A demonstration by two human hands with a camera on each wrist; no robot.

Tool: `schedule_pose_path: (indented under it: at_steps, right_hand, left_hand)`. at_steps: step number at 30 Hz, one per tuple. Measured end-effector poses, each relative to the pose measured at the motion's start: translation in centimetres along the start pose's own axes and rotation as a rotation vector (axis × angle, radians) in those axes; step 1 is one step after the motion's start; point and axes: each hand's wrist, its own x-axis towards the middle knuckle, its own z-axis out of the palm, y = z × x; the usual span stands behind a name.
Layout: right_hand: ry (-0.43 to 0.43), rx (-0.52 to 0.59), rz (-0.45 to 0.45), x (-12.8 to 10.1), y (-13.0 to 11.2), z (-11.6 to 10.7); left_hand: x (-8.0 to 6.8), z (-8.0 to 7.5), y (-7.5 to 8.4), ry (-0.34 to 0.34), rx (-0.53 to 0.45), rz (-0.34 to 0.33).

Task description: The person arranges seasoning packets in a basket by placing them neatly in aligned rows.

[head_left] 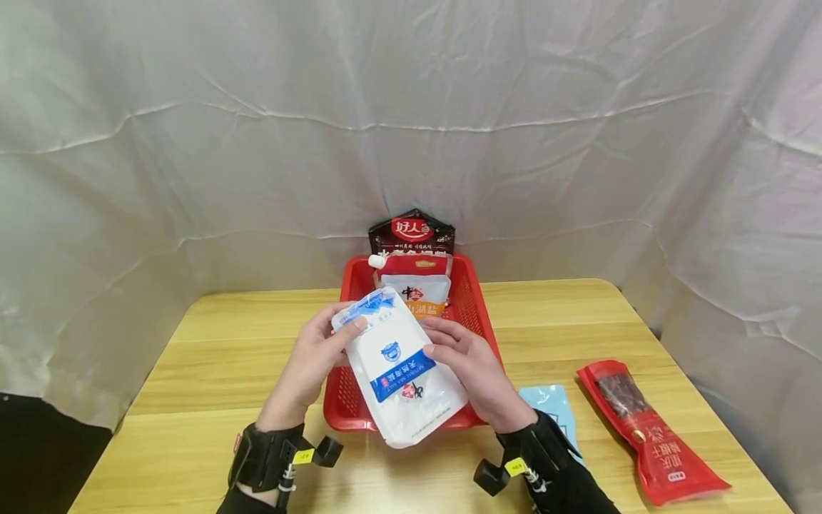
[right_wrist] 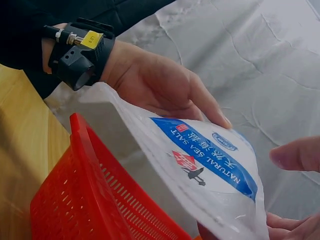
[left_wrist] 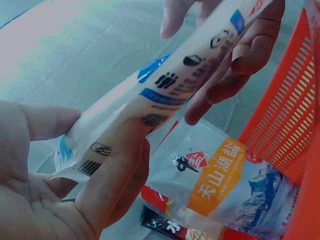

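Right now I hold the white plastic salt pouch with the blue label band [head_left: 398,364] above the red perforated plastic basket [head_left: 478,314], my left hand [head_left: 311,364] pinching its upper corner, my right hand [head_left: 472,364] gripping its side edge with curled fingers. To do this well, I judge both grips should stay firm, since the slick film could slip. It looks glossy, soft-sided, part-filled, tilted, printed "Natural Sea Salt".

White pouch [right_wrist: 210,170]: "NATURAL SEA SALT"; orange-banded bag [left_wrist: 220,180]: "天山湖盐"; dark packet [head_left: 412,232]: "好人"
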Motion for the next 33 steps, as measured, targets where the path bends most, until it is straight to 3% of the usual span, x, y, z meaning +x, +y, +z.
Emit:
schedule_pose_path:
  at_steps: [11,23,33]
  right_hand:
    - [0.044,0.115,-0.004,0.0,0.4,0.1]
    - [0.111,0.12,0.028,-0.1,0.8,0.4]
    - [0.037,0.124,-0.007,0.1,0.5,-0.5]
  left_hand:
    - [-0.2,-0.3,0.4,0.077,-0.099,-0.013]
    - [-0.3,-0.5,0.5,-0.032,-0.149,-0.009]
    - [0.0,-1.2,0.3,-0.142,-0.118,0.001]
